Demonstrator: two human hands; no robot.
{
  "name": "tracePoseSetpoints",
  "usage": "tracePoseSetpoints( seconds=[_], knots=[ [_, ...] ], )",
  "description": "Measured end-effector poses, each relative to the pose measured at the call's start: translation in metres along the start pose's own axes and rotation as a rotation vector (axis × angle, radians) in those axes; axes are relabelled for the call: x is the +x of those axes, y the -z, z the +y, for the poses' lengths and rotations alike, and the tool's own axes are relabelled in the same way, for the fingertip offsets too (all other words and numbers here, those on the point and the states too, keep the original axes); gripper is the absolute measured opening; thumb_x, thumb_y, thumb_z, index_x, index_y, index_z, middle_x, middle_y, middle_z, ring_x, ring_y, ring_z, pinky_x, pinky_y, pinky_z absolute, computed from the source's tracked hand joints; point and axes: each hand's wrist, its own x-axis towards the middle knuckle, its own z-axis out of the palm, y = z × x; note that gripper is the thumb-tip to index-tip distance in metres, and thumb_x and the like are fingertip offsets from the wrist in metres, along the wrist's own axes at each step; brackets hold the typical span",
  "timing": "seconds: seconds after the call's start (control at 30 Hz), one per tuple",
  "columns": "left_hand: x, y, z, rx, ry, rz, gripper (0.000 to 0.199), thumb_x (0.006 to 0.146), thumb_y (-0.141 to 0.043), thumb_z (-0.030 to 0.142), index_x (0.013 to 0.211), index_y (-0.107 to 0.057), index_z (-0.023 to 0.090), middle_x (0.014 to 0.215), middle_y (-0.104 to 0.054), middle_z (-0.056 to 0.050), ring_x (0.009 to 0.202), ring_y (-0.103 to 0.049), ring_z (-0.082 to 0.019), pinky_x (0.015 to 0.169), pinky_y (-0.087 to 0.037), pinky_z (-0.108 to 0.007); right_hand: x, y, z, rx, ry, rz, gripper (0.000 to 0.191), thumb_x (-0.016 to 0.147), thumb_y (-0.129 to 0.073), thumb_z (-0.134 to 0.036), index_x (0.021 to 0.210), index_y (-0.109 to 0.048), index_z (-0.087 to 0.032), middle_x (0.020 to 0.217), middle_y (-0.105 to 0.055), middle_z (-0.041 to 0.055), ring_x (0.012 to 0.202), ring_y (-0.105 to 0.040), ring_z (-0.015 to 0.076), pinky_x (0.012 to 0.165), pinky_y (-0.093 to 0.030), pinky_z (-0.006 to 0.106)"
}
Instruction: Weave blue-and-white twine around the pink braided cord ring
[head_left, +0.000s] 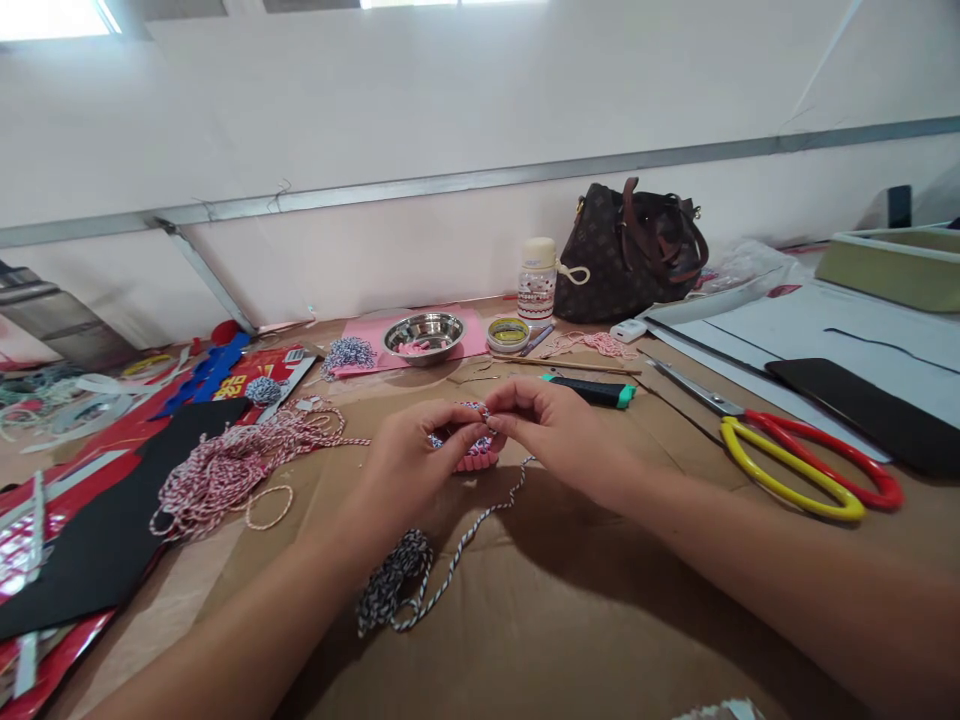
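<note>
A small pink, blue and white woven piece [477, 461] sits low between my hands at the middle of the cardboard. My left hand [420, 440] pinches its left side, thumb and index finger pressed together. My right hand [551, 425] closes on its upper right edge, fingertips meeting near the left thumb. What exactly the fingertips grip is too small to tell. A black-and-white cord [474, 527] trails from beneath the right hand to a bundle [397, 575] near the left forearm. Left of the hands lies a heap of red-and-white cord [217, 475].
Behind the hands are a steel bowl [424, 338], a tape roll [508, 335], a bottle [537, 282] and a brown handbag [630, 255]. Red-and-yellow scissors [787, 460] and a black-green cutter [589, 390] lie to the right. Black sheet material [127, 510] lies left.
</note>
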Motion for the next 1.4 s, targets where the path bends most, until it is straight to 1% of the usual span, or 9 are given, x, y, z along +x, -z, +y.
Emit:
tracePoseSetpoints(
  seconds=[0.1,0.3,0.5,0.67,0.83,0.93,1.07,1.27,1.4],
  knots=[
    [0.0,0.0,0.001,-0.074,0.033,-0.021,0.013,0.087,-0.063,0.025,0.083,-0.074,0.021,0.082,-0.077,0.001,0.078,-0.069,-0.016,0.072,-0.053,-0.024,0.0,0.001,0.001,-0.028,0.006,0.003,0.011,0.084,-0.059,-0.011,0.088,-0.065,-0.019,0.083,-0.07,-0.0008,0.077,-0.065,0.0129,0.073,-0.052,0.027],
    [0.003,-0.004,-0.006,-0.411,0.224,-0.077,0.021,0.083,-0.068,0.039,0.082,-0.07,0.018,0.078,-0.073,-0.001,0.071,-0.066,-0.015,0.066,-0.053,-0.026,-0.002,0.0,0.002,-0.04,0.049,0.002,0.01,0.086,-0.06,-0.014,0.09,-0.066,-0.02,0.086,-0.072,0.0001,0.08,-0.066,0.0141,0.076,-0.053,0.028],
    [0.006,-0.004,-0.013,-0.332,0.218,-0.075,0.028,0.084,-0.065,0.044,0.08,-0.068,0.017,0.073,-0.069,0.0,0.068,-0.062,-0.014,0.067,-0.05,-0.027,-0.001,-0.001,-0.001,-0.075,0.014,0.012,0.016,0.084,-0.062,-0.011,0.095,-0.07,-0.021,0.093,-0.075,0.0017,0.084,-0.069,0.0154,0.079,-0.054,0.03],
    [0.006,-0.004,-0.013,-0.339,0.213,-0.063,0.03,0.084,-0.063,0.047,0.083,-0.067,0.018,0.074,-0.068,0.0,0.07,-0.062,-0.015,0.067,-0.05,-0.028,0.001,0.002,0.001,-0.296,0.077,0.043,0.016,0.083,-0.064,-0.01,0.086,-0.074,-0.022,0.088,-0.075,0.0015,0.083,-0.067,0.0166,0.077,-0.051,0.03],
    [0.008,-0.004,-0.014,-0.31,0.234,-0.073,0.029,0.085,-0.061,0.045,0.076,-0.062,0.017,0.068,-0.062,0.002,0.063,-0.056,-0.012,0.062,-0.045,-0.026,-0.001,0.002,0.002,-0.322,0.138,0.068,0.012,0.087,-0.061,-0.016,0.087,-0.072,-0.02,0.085,-0.075,0.0016,0.079,-0.067,0.0157,0.072,-0.051,0.028],
    [0.008,-0.005,-0.015,-0.348,0.249,-0.087,0.03,0.084,-0.061,0.046,0.076,-0.061,0.017,0.068,-0.061,0.002,0.063,-0.056,-0.012,0.06,-0.045,-0.025,-0.003,0.002,0.003,-0.358,0.201,0.084,0.012,0.088,-0.06,-0.016,0.089,-0.071,-0.02,0.087,-0.075,0.0021,0.079,-0.067,0.0158,0.072,-0.051,0.028],
    [0.008,-0.004,-0.014,-0.356,0.26,-0.09,0.031,0.084,-0.062,0.047,0.078,-0.063,0.017,0.07,-0.062,0.001,0.065,-0.058,-0.013,0.061,-0.046,-0.026,-0.004,0.001,0.006,-0.419,0.262,0.056,0.014,0.09,-0.058,-0.017,0.095,-0.07,-0.021,0.091,-0.075,0.0032,0.082,-0.068,0.0168,0.076,-0.051,0.03],
    [0.007,-0.004,-0.013,-0.402,0.258,-0.089,0.027,0.085,-0.063,0.043,0.077,-0.064,0.017,0.069,-0.063,0.001,0.064,-0.059,-0.012,0.063,-0.049,-0.026,-0.002,0.002,0.008,-0.477,0.278,0.063,0.013,0.09,-0.059,-0.017,0.093,-0.07,-0.022,0.089,-0.075,0.002,0.08,-0.067,0.0162,0.074,-0.05,0.029],
    [0.008,-0.007,-0.011,-0.512,0.343,-0.102,0.021,0.085,-0.063,0.038,0.078,-0.063,0.018,0.07,-0.065,0.001,0.064,-0.062,-0.012,0.064,-0.052,-0.026,-0.002,0.001,0.009,-0.549,0.293,0.058,0.011,0.09,-0.057,-0.016,0.09,-0.067,-0.02,0.084,-0.073,0.0028,0.076,-0.065,0.0159,0.072,-0.048,0.029]
  ],
)
